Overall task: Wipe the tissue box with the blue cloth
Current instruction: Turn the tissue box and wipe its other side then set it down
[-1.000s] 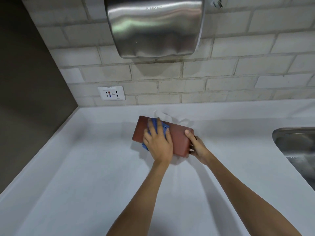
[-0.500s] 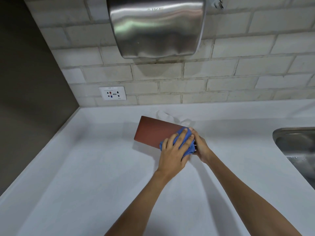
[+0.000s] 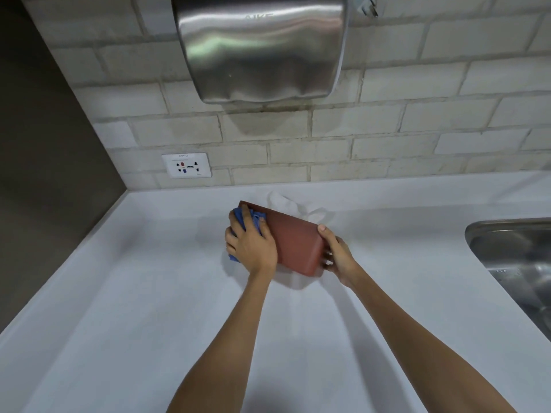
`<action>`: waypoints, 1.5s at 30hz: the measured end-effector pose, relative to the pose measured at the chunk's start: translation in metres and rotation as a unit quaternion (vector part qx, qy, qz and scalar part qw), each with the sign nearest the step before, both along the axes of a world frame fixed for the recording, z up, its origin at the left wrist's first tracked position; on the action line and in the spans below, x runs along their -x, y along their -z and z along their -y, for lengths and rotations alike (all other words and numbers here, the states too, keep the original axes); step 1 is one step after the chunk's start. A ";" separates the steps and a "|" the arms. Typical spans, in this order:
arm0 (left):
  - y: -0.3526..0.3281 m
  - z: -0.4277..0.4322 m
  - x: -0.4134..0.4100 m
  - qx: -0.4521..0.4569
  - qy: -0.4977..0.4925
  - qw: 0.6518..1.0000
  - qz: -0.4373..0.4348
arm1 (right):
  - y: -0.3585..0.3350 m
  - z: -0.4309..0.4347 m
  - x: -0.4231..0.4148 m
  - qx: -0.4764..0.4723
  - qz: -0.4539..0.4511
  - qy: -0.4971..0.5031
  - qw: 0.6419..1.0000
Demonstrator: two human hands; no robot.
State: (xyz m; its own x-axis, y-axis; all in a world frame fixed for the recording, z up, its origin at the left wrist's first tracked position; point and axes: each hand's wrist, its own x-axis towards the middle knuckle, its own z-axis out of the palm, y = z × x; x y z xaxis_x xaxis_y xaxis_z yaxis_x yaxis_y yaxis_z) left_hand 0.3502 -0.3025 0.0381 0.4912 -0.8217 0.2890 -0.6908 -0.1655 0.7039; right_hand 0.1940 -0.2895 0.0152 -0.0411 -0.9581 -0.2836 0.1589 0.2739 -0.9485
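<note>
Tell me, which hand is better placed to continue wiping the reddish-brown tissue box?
Left. The left hand already presses the blue cloth against the reddish-brown tissue box, while the right hand grips its right end, probably steadying it.

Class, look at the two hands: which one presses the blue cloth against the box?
The left hand presses the blue cloth; the right hand only steadies the tissue box.

Left hand (image 3: 252, 244) presses blue cloth (image 3: 250, 219) against tissue box (image 3: 293, 244) left end; right hand (image 3: 338, 254) grips right end, on white surface (image 3: 149, 293).
</note>
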 end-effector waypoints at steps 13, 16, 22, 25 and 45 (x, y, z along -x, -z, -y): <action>0.018 -0.079 0.041 0.088 0.166 0.981 0.038 | 0.002 -0.019 -0.030 0.031 0.075 0.152 0.985; 0.012 -0.076 0.039 0.089 0.122 0.986 -0.065 | 0.004 -0.026 -0.045 0.068 0.029 0.185 0.980; 0.005 -0.074 0.034 0.017 0.041 0.954 -0.296 | 0.004 -0.043 -0.067 0.125 -0.056 0.236 0.962; 0.005 -0.071 0.030 -0.010 0.007 0.938 -0.345 | 0.010 -0.050 -0.074 0.147 -0.081 0.250 0.954; 0.000 -0.086 0.019 -0.089 0.029 0.775 -0.625 | 0.010 -0.068 -0.062 0.139 -0.151 0.167 0.964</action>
State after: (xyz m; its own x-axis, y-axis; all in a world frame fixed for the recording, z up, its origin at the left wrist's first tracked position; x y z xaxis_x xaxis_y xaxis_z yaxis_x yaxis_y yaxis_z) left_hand 0.3317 -0.2164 0.0384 0.2568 -0.8256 -0.5025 0.5017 -0.3305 0.7994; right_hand 0.2559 -0.2213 0.0052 -0.4017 -0.9140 0.0567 -0.1014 -0.0171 -0.9947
